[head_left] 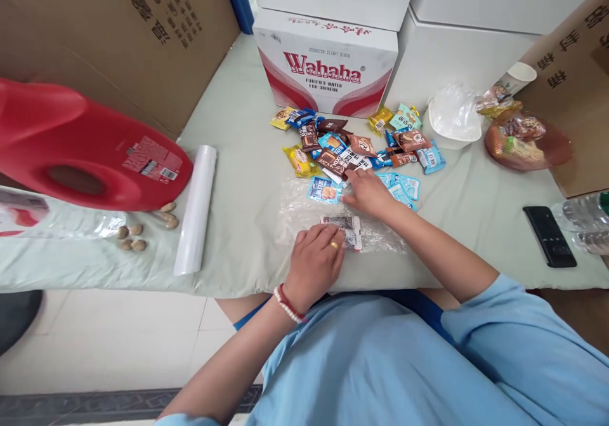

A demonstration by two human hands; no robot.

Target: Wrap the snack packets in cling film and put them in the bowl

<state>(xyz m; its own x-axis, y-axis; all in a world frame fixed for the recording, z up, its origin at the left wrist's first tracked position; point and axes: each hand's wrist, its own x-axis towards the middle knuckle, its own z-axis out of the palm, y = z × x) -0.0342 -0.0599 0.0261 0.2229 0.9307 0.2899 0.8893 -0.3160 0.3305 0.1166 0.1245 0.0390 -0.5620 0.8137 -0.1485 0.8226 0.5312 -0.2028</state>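
My left hand point(316, 261) lies palm down over the lower part of a small white and dark printed packet point(349, 224), which rests on a clear plastic bag point(295, 213). Its fingers are flat and close together, not wrapped round the packet. Farther forward, my right hand point(371, 191) reaches to the near edge of a snack pile, thumb and fingers apart. A blue snack sachet point(324, 190) lies beside its thumb, and several light-blue sachets point(404, 188) lie just right of it. Brown cocoa packets point(332, 159) and a yellow packet point(302, 160) are in the pile.
A Wahaha water carton point(328, 64) stands behind the snacks. At left are a red jug point(90, 146), a white plastic roll point(196, 210) and several walnut-like pieces point(136, 230). To the right are a white tub point(451, 127), a reddish bowl point(495, 143) and a black phone point(550, 237).
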